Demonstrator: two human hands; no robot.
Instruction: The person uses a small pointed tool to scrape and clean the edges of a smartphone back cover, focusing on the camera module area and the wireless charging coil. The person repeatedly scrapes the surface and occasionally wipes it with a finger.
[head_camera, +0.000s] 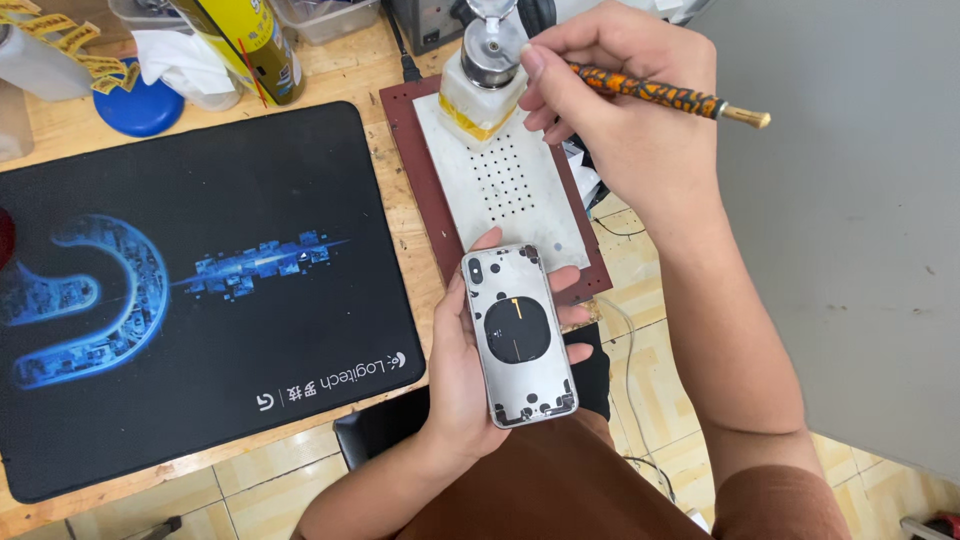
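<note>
Currently my left hand (462, 375) cradles the phone housing (519, 335), inside up, over my lap just off the table (395, 215) edge. My right hand (610, 95) pinches the orange-patterned brush (665, 97), tip at the pump bottle (487, 75) on the perforated plate (505, 185). Judgement: load the bristles sparingly, keep the housing level, and avoid flooding the black coil.

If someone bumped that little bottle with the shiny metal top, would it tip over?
Probably. The small bottle looks tall for its base, and its metal top may make it top-heavy. It stands on a flat perforated plate, so it might slide first. The right hand beside it could steady it.
</note>
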